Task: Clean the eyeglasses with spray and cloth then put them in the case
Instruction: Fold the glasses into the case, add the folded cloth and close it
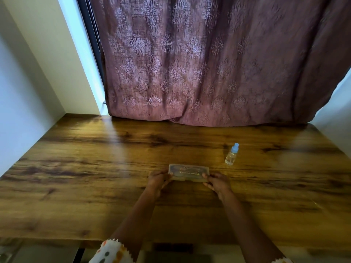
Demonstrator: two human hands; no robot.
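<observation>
Backdrop: a maroon patterned curtain (209,63) hangs to the far edge of the wooden bench (95,158), with a pale wall (28,82) on my left.
Case: the translucent case (189,172) lies flat on the bench straight ahead of me, just beyond my knuckles, with its lid seemingly down.
Long axis: it runs left to right across me, so each end meets one hand and neither hand is nearer than the other.
Left hand: my left hand (157,180) grips the left end, fingers curled round the short edge.
Right hand: my right hand (216,182) grips the right end the same way, thumb over the top corner.
Eyeglasses: dark shapes through the lid look like the eyeglasses (175,171) inside (too blurred to be certain).
Spray bottle: the small spray bottle (231,154) with a blue cap stands upright beyond the case and off to the right, apart from it, on my right hand's side.
Cloth: I cannot see one anywhere on the bench.
Step in hand: I judge this to be the very start, with the case yet to be opened and nothing sprayed or wiped.
Next move: lifting the lid along that long front edge while one hand steadies the base.
</observation>
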